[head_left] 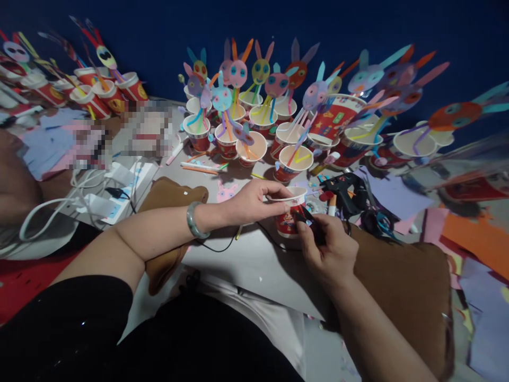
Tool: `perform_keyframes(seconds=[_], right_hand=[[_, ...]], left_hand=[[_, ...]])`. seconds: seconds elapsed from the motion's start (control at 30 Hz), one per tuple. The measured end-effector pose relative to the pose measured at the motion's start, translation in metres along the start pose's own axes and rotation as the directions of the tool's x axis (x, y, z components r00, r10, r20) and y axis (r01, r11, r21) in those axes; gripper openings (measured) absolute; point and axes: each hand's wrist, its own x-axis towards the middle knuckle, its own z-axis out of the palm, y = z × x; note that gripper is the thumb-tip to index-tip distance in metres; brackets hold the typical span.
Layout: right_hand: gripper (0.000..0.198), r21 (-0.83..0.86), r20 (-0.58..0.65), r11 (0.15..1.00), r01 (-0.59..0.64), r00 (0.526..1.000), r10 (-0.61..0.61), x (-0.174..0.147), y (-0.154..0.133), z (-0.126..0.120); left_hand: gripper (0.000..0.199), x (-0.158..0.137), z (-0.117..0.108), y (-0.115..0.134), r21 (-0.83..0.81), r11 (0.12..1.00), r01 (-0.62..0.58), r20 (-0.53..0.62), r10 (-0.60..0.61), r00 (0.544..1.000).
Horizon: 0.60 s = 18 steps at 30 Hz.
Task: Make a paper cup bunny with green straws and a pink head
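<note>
Left hand (254, 200): pinching rim of cup (287, 227);
Right hand (330, 246): pinching dark object (304, 216);
Rear cups (287, 174): rabbits (238, 73) seemingly done;
Cup: no rabbit visible; likely unfinished

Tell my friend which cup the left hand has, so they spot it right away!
Start at the blue wall, then look down to the crowd of cups with paper bunnies. In front of them, the left hand, with a bangle on its wrist, has the rim of one red-and-white cup. Unlike the bunny cups behind, this one is held.
</note>
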Motion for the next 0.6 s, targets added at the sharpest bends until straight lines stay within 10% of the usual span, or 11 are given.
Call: perform_keyframes(seconds=[0.6], right_hand=[[0.024,-0.002,0.022,0.999,-0.036,0.999,0.036,-0.0019,-0.0007,-0.0001]], left_hand=[[0.026,-0.0035,0.0052,-0.0011,-0.068,0.998,0.017,-0.013,-0.018,1.000]])
